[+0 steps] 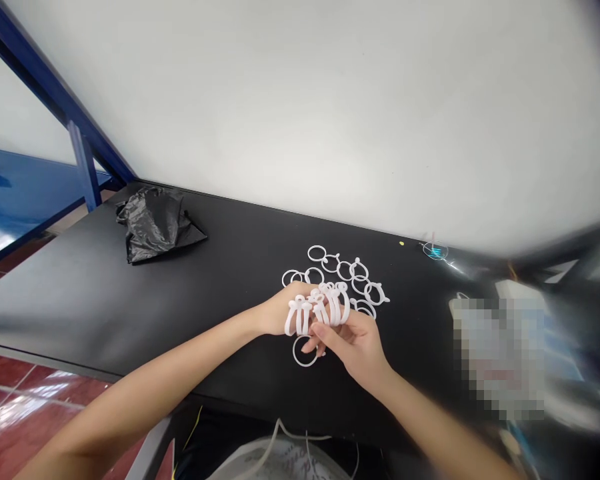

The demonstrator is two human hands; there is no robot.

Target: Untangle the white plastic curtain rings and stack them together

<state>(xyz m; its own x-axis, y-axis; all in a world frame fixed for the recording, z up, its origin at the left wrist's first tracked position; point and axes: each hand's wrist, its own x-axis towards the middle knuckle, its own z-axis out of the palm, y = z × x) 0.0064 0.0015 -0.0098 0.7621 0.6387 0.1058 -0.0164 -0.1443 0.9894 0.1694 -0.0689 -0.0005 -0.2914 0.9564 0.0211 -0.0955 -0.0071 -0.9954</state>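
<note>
Several white plastic rings with small eyelets, like curtain rings (334, 310), are bunched between my two hands above the black table (240, 267). My left hand (279, 308) is closed around part of the bunch, its fingers mostly hidden behind the rings. From the other side my right hand (357, 343) grips the bunch, with the thumb pressed against the lower rings. More loose rings (345, 271) lie spread on the table just beyond my hands. One single ring (295, 353) lies on the near side, under my fingers.
A crumpled black plastic bag (155, 227) lies at the table's far left. A partly blurred-out package (500, 360) is on the right. Near the white wall (310, 113) is a small roundish clear object (435, 251). A whitish bag with writing (280, 460) is below the near edge.
</note>
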